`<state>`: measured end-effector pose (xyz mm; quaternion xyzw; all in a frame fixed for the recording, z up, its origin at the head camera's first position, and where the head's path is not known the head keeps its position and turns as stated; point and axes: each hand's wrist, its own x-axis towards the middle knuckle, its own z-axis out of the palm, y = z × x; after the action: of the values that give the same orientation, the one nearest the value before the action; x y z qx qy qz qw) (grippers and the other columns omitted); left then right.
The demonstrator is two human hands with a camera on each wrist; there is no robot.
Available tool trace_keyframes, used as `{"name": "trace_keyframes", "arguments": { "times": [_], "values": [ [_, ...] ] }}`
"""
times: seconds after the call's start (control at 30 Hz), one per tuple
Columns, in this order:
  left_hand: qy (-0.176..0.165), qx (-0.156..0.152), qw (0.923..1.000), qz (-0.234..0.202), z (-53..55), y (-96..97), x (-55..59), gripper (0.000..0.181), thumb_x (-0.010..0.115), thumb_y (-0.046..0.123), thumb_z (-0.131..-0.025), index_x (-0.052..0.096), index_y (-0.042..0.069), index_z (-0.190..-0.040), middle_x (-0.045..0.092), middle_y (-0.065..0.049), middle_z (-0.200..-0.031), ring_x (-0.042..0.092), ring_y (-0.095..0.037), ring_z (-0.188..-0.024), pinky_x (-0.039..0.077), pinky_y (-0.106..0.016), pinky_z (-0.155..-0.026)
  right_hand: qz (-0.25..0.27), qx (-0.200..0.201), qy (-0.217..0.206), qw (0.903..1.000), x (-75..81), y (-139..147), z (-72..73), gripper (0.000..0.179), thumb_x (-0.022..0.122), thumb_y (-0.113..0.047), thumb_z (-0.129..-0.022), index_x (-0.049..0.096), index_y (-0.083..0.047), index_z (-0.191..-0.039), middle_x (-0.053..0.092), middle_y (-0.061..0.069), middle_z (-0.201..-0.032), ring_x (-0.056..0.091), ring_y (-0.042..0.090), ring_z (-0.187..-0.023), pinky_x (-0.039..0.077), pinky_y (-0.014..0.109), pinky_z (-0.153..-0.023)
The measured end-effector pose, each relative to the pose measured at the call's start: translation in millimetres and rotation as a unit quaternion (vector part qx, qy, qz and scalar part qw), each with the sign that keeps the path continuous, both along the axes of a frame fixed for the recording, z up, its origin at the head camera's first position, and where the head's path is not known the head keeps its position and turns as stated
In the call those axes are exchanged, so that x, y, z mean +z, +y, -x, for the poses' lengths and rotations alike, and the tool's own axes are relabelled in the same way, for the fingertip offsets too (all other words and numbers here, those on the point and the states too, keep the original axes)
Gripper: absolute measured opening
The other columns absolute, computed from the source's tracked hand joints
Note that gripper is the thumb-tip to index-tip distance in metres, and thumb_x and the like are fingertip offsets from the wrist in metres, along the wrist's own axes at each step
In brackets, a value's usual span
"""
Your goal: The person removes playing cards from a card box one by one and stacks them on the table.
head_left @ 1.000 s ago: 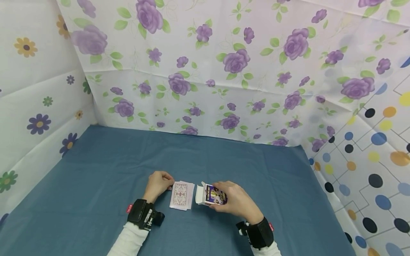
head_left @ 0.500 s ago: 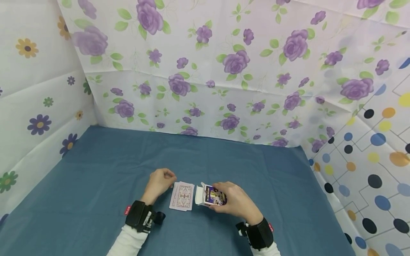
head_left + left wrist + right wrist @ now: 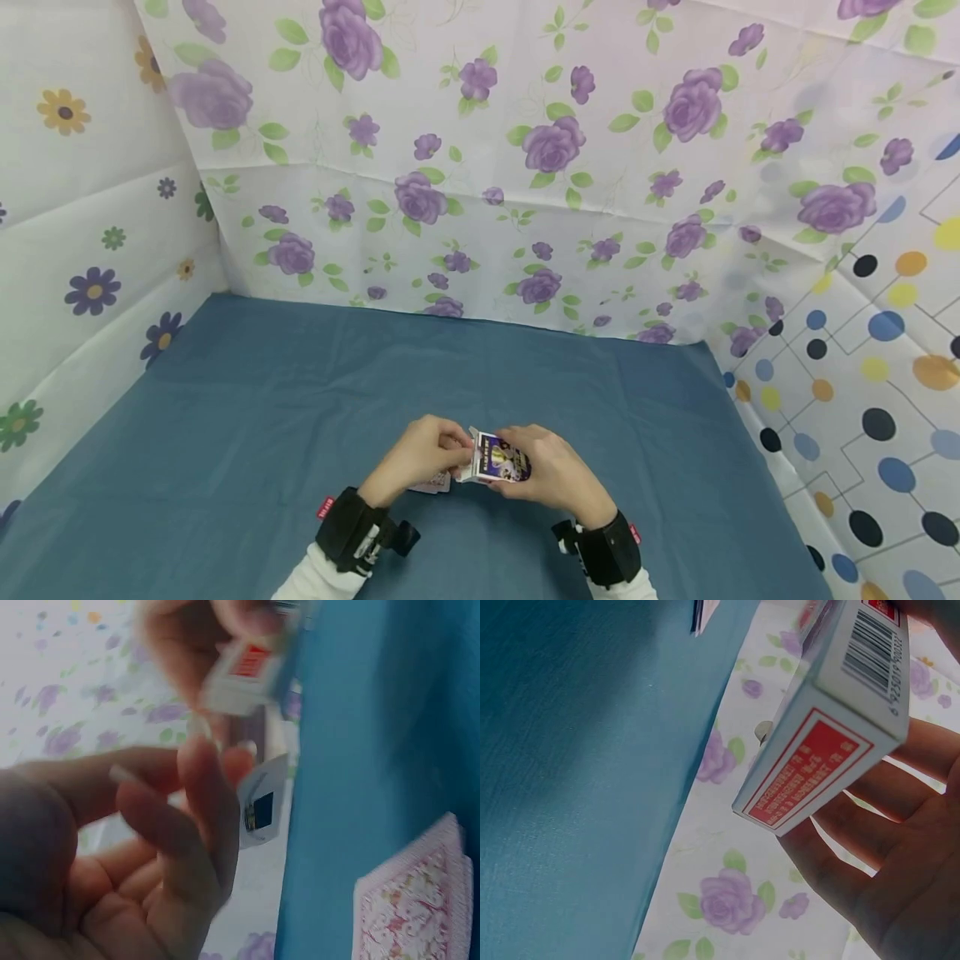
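Observation:
My right hand (image 3: 555, 467) grips a playing-card box (image 3: 504, 459) from its right side, with the thumb below and the fingers above. One end of the box, facing left, is open. In the right wrist view, a barcode and a red printed panel (image 3: 804, 769) show on its white sides. My left hand (image 3: 423, 450) is at the open end, its thumb and fingertips pinching at the white flap (image 3: 262, 808). A stack of playing cards (image 3: 412, 900) lies back side up on the cloth beside the left hand, which mostly covers it in the head view.
A blue cloth (image 3: 300, 375) covers the table. Behind it hangs a white sheet with purple roses (image 3: 551, 146). A flower-patterned sheet (image 3: 75, 192) hangs on the left, and a dotted one (image 3: 862, 400) on the right.
My left hand has moved right from the far side of the card stack to the box's open end, now covering most of the stack. My right hand and the box stay in place.

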<state>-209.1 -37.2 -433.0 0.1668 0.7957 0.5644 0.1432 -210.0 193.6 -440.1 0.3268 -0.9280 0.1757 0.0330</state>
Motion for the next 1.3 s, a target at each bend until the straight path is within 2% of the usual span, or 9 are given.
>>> {"name": "trace_keyframes", "arguments": {
  "times": [0.07,0.13,0.3,0.47,0.6,0.8,0.97,1.13,1.3],
  "values": [
    [0.004,0.017,0.9997,0.014,-2.7,4.8,-2.2,0.011,0.065,0.009,-0.091,0.07,0.0,-0.091,0.067,-0.008,-0.066,0.065,-0.035,-0.063,0.049,-0.033,-0.052,-0.002,0.001,0.002,1.0,1.1,0.0,-0.7,0.06,0.078,-0.043,-0.078,0.063,-0.012,-0.127,0.067,0.006,-0.119,0.064,0.016,-0.102,0.053,0.031,-0.081],
    [0.008,0.02,0.9995,0.021,-4.0,6.6,-2.6,0.013,0.067,0.013,-0.091,0.069,0.001,-0.087,0.066,-0.007,-0.064,0.064,-0.034,-0.06,0.046,-0.029,-0.049,-0.004,0.002,0.003,1.0,2.7,-0.1,-1.9,0.06,0.078,-0.043,-0.078,0.063,-0.012,-0.128,0.067,0.006,-0.12,0.064,0.017,-0.103,0.053,0.031,-0.081],
    [0.021,0.009,0.9992,0.032,-4.5,8.4,-3.7,0.018,0.067,0.016,-0.091,0.067,0.002,-0.079,0.061,-0.004,-0.058,0.056,-0.019,-0.048,0.039,-0.026,-0.045,0.001,0.008,0.007,0.9999,6.6,-1.6,-4.7,0.06,0.078,-0.042,-0.079,0.062,-0.012,-0.129,0.066,0.006,-0.121,0.064,0.017,-0.104,0.053,0.032,-0.082],
    [0.019,-0.01,0.9992,0.033,-3.4,7.7,-6.7,0.019,0.064,0.012,-0.092,0.065,0.001,-0.076,0.057,-0.002,-0.056,0.048,-0.009,-0.047,0.036,-0.022,-0.045,0.011,0.012,0.008,0.9998,9.1,-3.3,-6.7,0.06,0.077,-0.043,-0.079,0.062,-0.012,-0.129,0.066,0.007,-0.122,0.064,0.017,-0.105,0.053,0.033,-0.083],
    [-0.001,-0.031,0.9994,0.017,0.4,5.1,-9.3,0.023,0.064,0.013,-0.092,0.065,-0.001,-0.074,0.06,-0.004,-0.056,0.052,-0.013,-0.048,0.04,-0.024,-0.047,0.011,0.012,0.006,0.9998,9.6,-3.5,-7.0,0.06,0.076,-0.044,-0.08,0.062,-0.012,-0.129,0.066,0.006,-0.123,0.064,0.016,-0.104,0.053,0.033,-0.082],
    [-0.058,-0.045,0.9973,0.009,5.7,-0.8,-9.3,0.023,0.066,0.018,-0.092,0.066,0.001,-0.076,0.06,-0.002,-0.059,0.057,-0.017,-0.054,0.046,-0.033,-0.053,0.012,0.011,0.001,0.9999,9.0,-3.5,-6.7,0.062,0.076,-0.045,-0.08,0.062,-0.011,-0.13,0.066,0.006,-0.123,0.063,0.017,-0.104,0.052,0.033,-0.082],
    [-0.071,-0.057,0.9957,0.014,7.4,-4.6,-7.0,0.024,0.065,0.021,-0.092,0.066,0.001,-0.079,0.062,-0.004,-0.061,0.058,-0.017,-0.056,0.046,-0.033,-0.054,0.01,0.01,0.003,0.9999,8.6,-3.4,-6.4,0.062,0.077,-0.045,-0.079,0.062,-0.011,-0.129,0.066,0.006,-0.123,0.063,0.017,-0.104,0.052,0.033,-0.082],
    [-0.084,-0.062,0.9945,0.014,7.3,-7.8,-4.2,0.025,0.065,0.023,-0.093,0.066,0.002,-0.079,0.062,-0.003,-0.061,0.053,-0.013,-0.053,0.04,-0.027,-0.051,0.009,0.011,0.005,0.9999,8.2,-2.9,-6.0,0.061,0.077,-0.044,-0.079,0.062,-0.011,-0.128,0.066,0.007,-0.123,0.064,0.018,-0.105,0.053,0.034,-0.083],
    [-0.101,-0.062,0.9929,-0.006,7.7,-12.8,-3.8,0.019,0.062,0.018,-0.094,0.062,0.0,-0.087,0.062,-0.003,-0.062,0.056,-0.014,-0.054,0.041,-0.028,-0.052,0.008,0.01,0.003,0.9999,7.5,-2.4,-5.2,0.06,0.078,-0.043,-0.079,0.063,-0.011,-0.128,0.066,0.007,-0.122,0.064,0.017,-0.103,0.052,0.032,-0.081]
  ]
}}
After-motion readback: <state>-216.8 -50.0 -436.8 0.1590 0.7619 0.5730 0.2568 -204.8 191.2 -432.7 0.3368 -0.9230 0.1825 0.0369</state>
